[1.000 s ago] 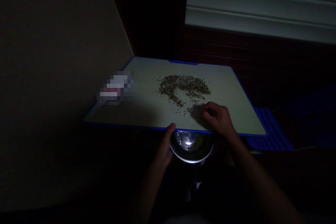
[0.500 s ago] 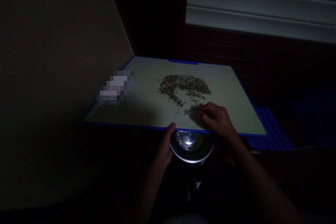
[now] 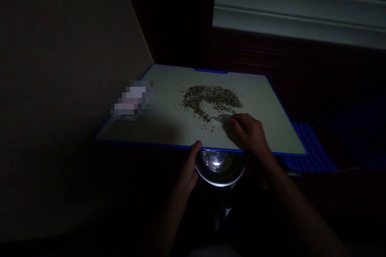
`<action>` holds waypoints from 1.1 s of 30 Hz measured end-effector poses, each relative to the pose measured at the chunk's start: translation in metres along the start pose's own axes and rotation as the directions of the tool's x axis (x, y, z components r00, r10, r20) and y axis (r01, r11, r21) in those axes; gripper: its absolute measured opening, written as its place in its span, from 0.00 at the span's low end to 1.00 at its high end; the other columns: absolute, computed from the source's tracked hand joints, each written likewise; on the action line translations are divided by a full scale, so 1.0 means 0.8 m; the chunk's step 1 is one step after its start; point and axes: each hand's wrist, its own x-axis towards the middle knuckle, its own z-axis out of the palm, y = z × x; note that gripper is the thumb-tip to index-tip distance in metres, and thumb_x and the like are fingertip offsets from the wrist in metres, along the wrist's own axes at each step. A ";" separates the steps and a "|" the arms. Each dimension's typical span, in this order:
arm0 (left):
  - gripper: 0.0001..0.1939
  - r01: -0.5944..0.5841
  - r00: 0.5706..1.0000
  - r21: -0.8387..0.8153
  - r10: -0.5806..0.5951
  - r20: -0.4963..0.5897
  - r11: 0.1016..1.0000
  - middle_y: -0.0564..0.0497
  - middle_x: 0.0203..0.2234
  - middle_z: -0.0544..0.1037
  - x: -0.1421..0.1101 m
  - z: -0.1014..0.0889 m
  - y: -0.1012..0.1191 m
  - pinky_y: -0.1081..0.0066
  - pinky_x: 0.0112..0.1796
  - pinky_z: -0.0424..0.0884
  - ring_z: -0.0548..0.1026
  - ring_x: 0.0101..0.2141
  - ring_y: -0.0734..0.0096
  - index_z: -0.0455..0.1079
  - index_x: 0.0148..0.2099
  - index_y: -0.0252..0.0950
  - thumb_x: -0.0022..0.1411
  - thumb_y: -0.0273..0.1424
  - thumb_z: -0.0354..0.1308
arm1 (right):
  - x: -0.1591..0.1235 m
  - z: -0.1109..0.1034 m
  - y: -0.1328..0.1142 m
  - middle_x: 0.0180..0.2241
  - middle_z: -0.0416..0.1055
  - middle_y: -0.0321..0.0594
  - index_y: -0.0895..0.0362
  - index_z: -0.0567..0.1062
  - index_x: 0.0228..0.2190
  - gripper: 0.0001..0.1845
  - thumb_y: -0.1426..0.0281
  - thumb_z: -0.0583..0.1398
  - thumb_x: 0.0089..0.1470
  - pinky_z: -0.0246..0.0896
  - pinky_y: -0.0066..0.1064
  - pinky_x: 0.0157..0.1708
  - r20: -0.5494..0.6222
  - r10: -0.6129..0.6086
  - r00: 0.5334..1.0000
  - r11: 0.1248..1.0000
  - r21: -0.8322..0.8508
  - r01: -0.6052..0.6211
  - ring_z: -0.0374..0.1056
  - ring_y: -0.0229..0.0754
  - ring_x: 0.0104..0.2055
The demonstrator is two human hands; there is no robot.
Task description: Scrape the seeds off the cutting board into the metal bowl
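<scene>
A white board with blue edging (image 3: 163,128) carries a curved spread of small greenish-brown beans or seeds (image 3: 196,98). My right hand (image 3: 250,130) is closed over the board, pinching a small, thin, translucent piece (image 3: 223,118); its exact kind is unclear in the dim light. The piece's tip is at the near edge of the spread. Below the board's front edge is a shiny metal bowl (image 3: 220,184) with some greenish seeds inside. My left hand (image 3: 191,166) is closed at the bowl's left side, thumb up against the board edge, other fingers hidden.
A blurred-out pale object (image 3: 131,100) lies on the board's left end. A wall (image 3: 75,68) rises at the left, and white horizontal panels (image 3: 286,8) are at the back right. Something blue and ribbed (image 3: 310,144) lies right of the board.
My right hand has shifted slightly away from me, carrying the translucent piece from the board's near part up to the seeds. The piece now lies flatter. My left hand and the bowl have stayed put.
</scene>
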 end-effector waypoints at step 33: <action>0.25 -0.026 1.000 -0.001 0.026 0.017 1.000 0.41 0.55 0.83 0.002 -0.001 -0.002 0.56 0.61 0.71 0.77 0.59 0.49 0.78 0.56 0.33 0.60 0.40 0.72 | 0.005 -0.001 0.000 0.39 0.83 0.43 0.51 0.81 0.50 0.14 0.71 0.60 0.67 0.67 0.42 0.43 0.019 -0.272 0.962 0.962 0.032 0.271 0.71 0.48 0.40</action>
